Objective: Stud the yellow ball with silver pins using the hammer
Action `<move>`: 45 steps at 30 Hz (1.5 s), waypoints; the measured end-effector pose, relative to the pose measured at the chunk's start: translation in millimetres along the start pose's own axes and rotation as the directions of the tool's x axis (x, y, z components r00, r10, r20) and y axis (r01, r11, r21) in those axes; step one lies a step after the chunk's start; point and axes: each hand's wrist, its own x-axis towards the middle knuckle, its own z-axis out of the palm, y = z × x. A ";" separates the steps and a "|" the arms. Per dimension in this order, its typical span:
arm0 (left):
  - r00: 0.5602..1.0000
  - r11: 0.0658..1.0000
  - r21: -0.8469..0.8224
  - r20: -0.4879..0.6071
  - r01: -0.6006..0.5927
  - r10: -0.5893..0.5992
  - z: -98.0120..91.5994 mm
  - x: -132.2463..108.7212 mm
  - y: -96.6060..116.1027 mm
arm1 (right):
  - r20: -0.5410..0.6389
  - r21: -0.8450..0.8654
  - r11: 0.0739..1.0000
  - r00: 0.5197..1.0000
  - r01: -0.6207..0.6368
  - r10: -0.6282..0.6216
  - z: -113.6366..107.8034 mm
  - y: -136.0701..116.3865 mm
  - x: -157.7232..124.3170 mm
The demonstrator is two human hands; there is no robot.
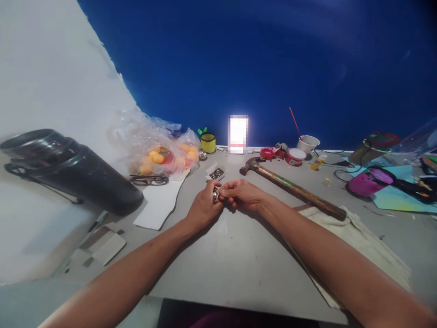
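Observation:
My left hand (206,203) is closed around a small shiny silver ball (215,196), which shows between thumb and fingers. Against it, my right hand (241,193) pinches with thumb and forefinger; whatever sits between those fingertips is too small to make out. Just beyond the hands lies a small open white box (220,178) holding many tiny dark metallic pieces (216,173). A second silver ball (202,155) rests farther back. To the right of the box is a claw hammer (290,184) with a worn wooden handle.
A large black flask (68,168) leans in at left, near folded glasses (150,180) and white paper (162,202). Behind stand a plastic bag with orange balls (164,157), a yellow pot (208,143) and a bright phone-like screen (238,133). Cloth (355,246) lies under my right forearm.

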 end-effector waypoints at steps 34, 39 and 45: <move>1.000 0.999 0.043 0.015 0.018 -0.019 0.9 0.1 1.2 | 0.057 0.033 0.999 0.998 -0.009 0.007 -0.2 2.9 -0.4; 1.000 0.999 0.039 0.008 0.018 -0.018 0.5 0.5 2.1 | 0.084 0.062 0.998 0.996 -0.002 -0.003 -2.3 3.1 0.8; 0.999 0.998 0.061 0.043 0.029 -0.031 -1.2 -0.1 3.8 | 0.062 0.038 0.999 0.998 -0.011 0.009 -4.0 4.5 1.1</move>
